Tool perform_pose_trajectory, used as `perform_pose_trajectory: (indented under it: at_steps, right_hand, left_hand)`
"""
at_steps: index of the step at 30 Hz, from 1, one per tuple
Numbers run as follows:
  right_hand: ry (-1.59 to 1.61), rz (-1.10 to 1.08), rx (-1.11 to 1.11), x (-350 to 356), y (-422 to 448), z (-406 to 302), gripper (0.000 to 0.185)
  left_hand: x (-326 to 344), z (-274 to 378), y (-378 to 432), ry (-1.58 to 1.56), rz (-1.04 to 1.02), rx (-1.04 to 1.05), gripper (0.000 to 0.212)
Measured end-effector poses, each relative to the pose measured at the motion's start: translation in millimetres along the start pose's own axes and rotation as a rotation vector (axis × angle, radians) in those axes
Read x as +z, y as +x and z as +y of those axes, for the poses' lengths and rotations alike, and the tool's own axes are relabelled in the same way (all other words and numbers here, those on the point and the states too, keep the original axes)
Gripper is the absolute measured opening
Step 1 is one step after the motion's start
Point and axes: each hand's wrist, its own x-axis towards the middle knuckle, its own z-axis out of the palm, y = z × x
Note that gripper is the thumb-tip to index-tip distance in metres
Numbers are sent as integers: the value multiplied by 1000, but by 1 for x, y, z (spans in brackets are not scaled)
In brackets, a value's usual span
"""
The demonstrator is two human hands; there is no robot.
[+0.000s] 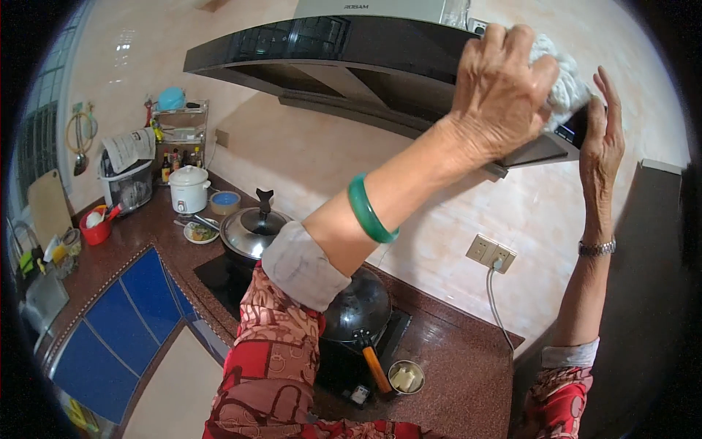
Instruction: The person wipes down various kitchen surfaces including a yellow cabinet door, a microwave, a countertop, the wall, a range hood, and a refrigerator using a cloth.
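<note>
My left hand, a green bangle on its forearm, is closed around a bunched white cloth. The cloth lies against the right end of the dark range hood, covering part of its front. My right hand, with a metal wristwatch below it, is raised at the hood's right end. Its thumb and fingers are apart; whether they touch the hood or the cloth's edge is hard to tell. A small lit display shows just under the cloth.
Below the hood stand a lidded pan and a black wok with a wooden handle. A metal bowl with pale pieces sits beside the handle. A white slow cooker and a food plate are leftward. A cord hangs from the wall socket.
</note>
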Motion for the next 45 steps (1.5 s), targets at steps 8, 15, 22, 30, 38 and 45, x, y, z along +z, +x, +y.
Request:
perform_pose_trajectory:
  at_steps: [8,15,22,30,38,45]
  right_hand:
    - [65,89,99,11,-7,-1,50]
    - [150,142,162,7,1,-5,52]
    - [232,171,216,6,8,-14,56]
    - [137,174,27,9,11,-2,58]
    - [328,177,133,6,14,-4,51]
    - [466,234,237,6,16,-13,52]
  left_hand:
    - [-68,-133,-11,309,-78,-188,31]
    - [-32,-60,-16,105,-77,29,35]
    - [-35,-36,-7,-46,-150,188,47]
    - [-89,-192,-19,573,-174,-371,47]
    - [-33,-48,32,-53,-235,-161,29]
    - [-18,-54,32,-151,-95,92,35]
